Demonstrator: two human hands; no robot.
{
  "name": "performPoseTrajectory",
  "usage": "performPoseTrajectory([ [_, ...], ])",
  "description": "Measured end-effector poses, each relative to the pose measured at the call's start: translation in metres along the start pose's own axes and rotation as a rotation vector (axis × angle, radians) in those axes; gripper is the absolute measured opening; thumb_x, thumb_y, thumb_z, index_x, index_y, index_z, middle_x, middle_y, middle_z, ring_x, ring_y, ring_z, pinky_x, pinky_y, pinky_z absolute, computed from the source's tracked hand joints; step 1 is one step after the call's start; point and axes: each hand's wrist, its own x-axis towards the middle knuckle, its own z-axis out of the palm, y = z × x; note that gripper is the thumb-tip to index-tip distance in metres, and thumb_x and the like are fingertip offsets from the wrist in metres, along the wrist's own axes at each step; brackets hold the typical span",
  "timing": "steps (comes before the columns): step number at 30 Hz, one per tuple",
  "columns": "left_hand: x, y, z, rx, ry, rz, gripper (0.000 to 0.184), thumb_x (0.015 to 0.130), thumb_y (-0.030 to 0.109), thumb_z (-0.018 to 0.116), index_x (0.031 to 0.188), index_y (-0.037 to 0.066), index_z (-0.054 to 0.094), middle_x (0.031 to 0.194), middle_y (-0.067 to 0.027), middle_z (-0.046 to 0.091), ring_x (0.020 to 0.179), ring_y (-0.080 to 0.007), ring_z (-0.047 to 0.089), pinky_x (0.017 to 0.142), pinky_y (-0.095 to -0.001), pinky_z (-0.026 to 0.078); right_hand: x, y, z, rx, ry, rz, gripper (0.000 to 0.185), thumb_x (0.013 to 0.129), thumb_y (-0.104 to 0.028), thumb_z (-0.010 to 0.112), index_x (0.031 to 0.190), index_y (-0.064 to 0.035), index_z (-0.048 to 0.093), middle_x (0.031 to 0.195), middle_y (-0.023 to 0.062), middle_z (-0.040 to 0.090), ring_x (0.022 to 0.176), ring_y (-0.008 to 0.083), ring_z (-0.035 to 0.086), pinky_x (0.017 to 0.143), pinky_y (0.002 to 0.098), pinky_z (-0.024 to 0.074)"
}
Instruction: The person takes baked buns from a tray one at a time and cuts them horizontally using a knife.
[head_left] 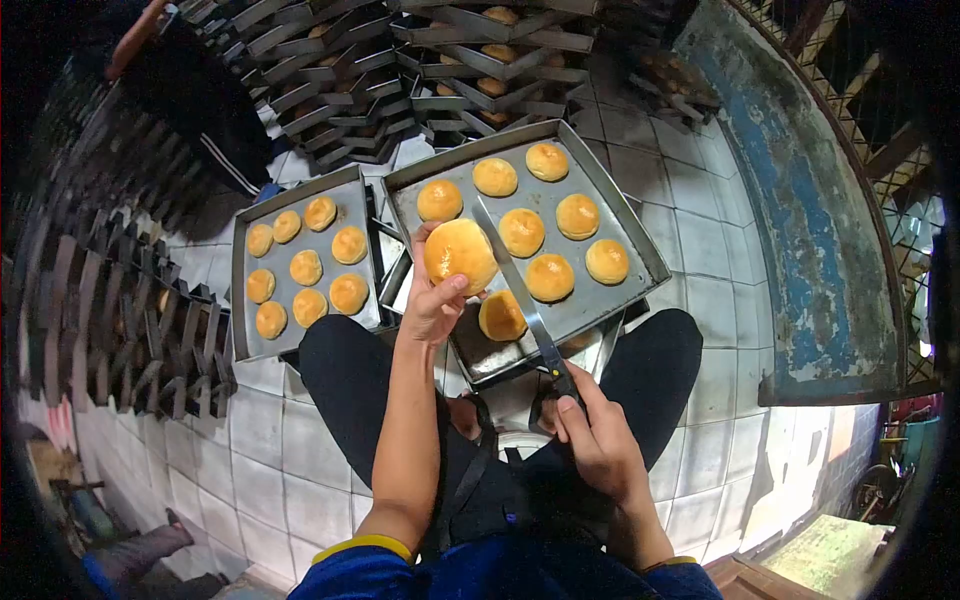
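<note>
A round golden bun (460, 257) is in my left hand (437, 303), raised above the near left part of the larger metal tray (640, 232). My right hand (598, 440) is closed round the dark handle of a long knife (530, 312). The blade points up and away, along the right side of the held bun; whether it touches the bun I cannot tell. Several glossy buns (521, 232) rest in the larger tray, one of them (502, 316) just below the held bun, near the blade.
A smaller tray (240, 300) with several buns stands at the left. Stacked metal trays (330, 90) fill the back and the left side. A person in dark trousers (215, 110) is at the upper left. A worn blue panel (800, 250) stands at the right.
</note>
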Motion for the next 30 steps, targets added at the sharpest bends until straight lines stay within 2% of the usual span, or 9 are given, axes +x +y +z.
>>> performPoseTrajectory([
  [3,-0.002,0.000,0.003,0.068,0.042,-0.012,0.091,0.081,0.013,0.087,0.153,0.024,0.033,0.133,-0.0073,0.058,0.113,-0.0254,0.072,0.078,-0.0378,0.071,-0.003,0.000,-0.006,-0.002,-0.019,0.019,0.052,0.109,-0.024,0.052,0.155,0.0014,0.050,0.076,0.0158,0.067,0.071,0.0295,0.068,0.074,0.0397,0.0528],
  [6,-0.004,0.001,0.008,0.108,0.000,-0.057,0.093,0.080,0.013,0.089,0.152,0.023,0.032,0.131,-0.0072,0.059,0.111,-0.0248,0.072,0.075,-0.0376,0.070,-0.002,0.006,-0.006,0.073,-0.036,0.015,0.053,0.111,-0.025,0.052,0.155,0.0030,0.049,0.074,0.0124,0.065,0.070,0.0247,0.066,0.073,0.0377,0.0519],
  [9,-0.007,0.000,0.013,0.098,-0.107,-0.194,0.087,0.078,0.006,0.088,0.146,0.020,0.034,0.126,-0.0062,0.057,0.116,-0.0236,0.069,0.082,-0.0414,0.069,0.011,0.015,-0.006,0.132,-0.043,-0.052,0.051,0.112,-0.023,0.051,0.156,0.0030,0.048,0.073,0.0096,0.062,0.070,0.0205,0.063,0.072,0.0355,0.0507],
  [15,-0.007,0.012,0.008,0.107,-0.028,-0.120,0.087,0.080,0.006,0.087,0.147,0.020,0.034,0.128,-0.0073,0.058,0.111,-0.0237,0.071,0.074,-0.0378,0.068,0.001,0.007,-0.024,0.109,-0.109,0.021,0.048,0.113,-0.021,0.050,0.156,0.0022,0.048,0.074,0.0051,0.060,0.070,0.0155,0.058,0.069,0.0329,0.0484],
  [17,-0.007,0.010,0.005,0.213,-0.090,-0.175,0.087,0.080,0.006,0.088,0.147,0.020,0.034,0.126,-0.0075,0.059,0.110,-0.0237,0.071,0.072,-0.0374,0.068,0.002,0.012,-0.025,0.129,-0.107,0.057,0.048,0.114,-0.022,0.050,0.156,0.0026,0.047,0.074,0.0037,0.059,0.069,0.0140,0.057,0.068,0.0321,0.0475],
  [23,-0.010,0.000,0.009,0.243,-0.230,-0.278,0.085,0.080,0.005,0.088,0.144,0.018,0.035,0.123,-0.0065,0.057,0.107,-0.0215,0.070,0.069,-0.0352,0.067,0.025,0.016,-0.025,0.282,-0.176,0.070,0.048,0.114,-0.022,0.050,0.156,0.0017,0.047,0.072,-0.0014,0.054,0.064,0.0087,0.049,0.061,0.0266,0.0414],
  [27,-0.008,0.005,0.006,0.232,-0.103,-0.107,0.084,0.079,0.004,0.088,0.143,0.017,0.035,0.123,-0.0064,0.057,0.106,-0.0209,0.070,0.067,-0.0333,0.067,0.010,0.011,-0.041,0.173,-0.223,0.074,0.047,0.115,-0.023,0.049,0.155,0.0011,0.048,0.071,-0.0025,0.053,0.062,0.0081,0.048,0.059,0.0265,0.0403],
  [29,-0.012,0.015,0.015,0.285,-0.142,-0.299,0.085,0.077,0.003,0.088,0.143,0.017,0.036,0.123,-0.0071,0.057,0.103,-0.0202,0.070,0.066,-0.0321,0.065,0.005,0.013,-0.042,0.154,-0.194,0.120,0.045,0.115,-0.023,0.048,0.154,0.0002,0.050,0.070,-0.0038,0.051,0.061,0.0080,0.046,0.057,0.0264,0.0390],
  [30,-0.013,0.012,0.016,0.279,-0.148,-0.312,0.085,0.077,0.003,0.088,0.143,0.017,0.036,0.123,-0.0071,0.057,0.103,-0.0202,0.070,0.066,-0.0321,0.065,0.007,0.014,-0.041,0.159,-0.183,0.131,0.045,0.115,-0.023,0.048,0.154,0.0002,0.050,0.070,-0.0038,0.051,0.061,0.0080,0.046,0.057,0.0264,0.0390],
])
